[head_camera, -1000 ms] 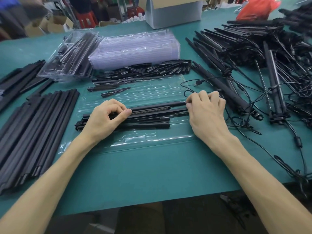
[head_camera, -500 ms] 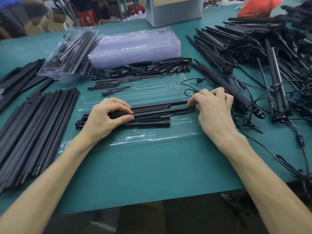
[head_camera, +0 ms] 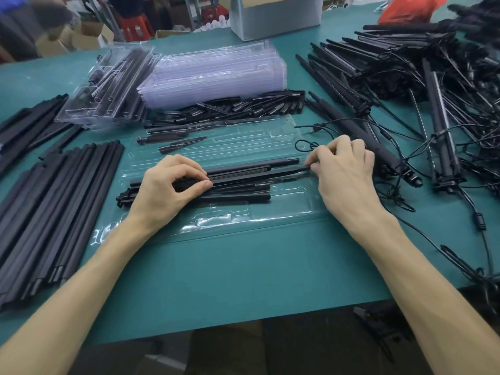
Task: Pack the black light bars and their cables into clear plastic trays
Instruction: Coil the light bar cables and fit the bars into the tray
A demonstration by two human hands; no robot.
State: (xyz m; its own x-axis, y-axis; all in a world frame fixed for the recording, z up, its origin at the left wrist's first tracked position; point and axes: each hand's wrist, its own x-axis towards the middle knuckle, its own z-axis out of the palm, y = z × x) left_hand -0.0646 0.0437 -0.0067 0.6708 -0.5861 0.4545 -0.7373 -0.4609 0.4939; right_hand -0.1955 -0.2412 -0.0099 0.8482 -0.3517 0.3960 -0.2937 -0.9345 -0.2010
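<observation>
- Head view: the left hand [head_camera: 167, 185] curls over the black light bars [head_camera: 243, 173]. Thumb and fingers pinch the bundle towards its left end, probably to steady it while the other end is fitted.
- The right hand [head_camera: 343, 169] pinches the right tip of one bar between thumb and fingertips, seemingly to guide that end down into a channel.
- The bars lie lengthways in the near half of an open clear plastic tray [head_camera: 286, 212]. The tray sits flat on the green table [head_camera: 230, 280] straight ahead of the person, where both hands can reach it.
- A thin cable [head_camera: 305, 146] loops just beyond the right fingers, over the tray's far right corner. It looks not yet tucked in.
- Supplies ring the work: a stack of empty trays [head_camera: 216, 74] behind, filled trays [head_camera: 108, 87] at far left, and a heap of cabled bars [head_camera: 405, 66] to the right.
- The left hand covers part of the bundle, and the right hand hides where the cable meets its bar.
- The tray's moulded slots are nearly invisible, so I cannot tell whether any bar is fully seated.
- The heap runs off the right edge of the frame.
</observation>
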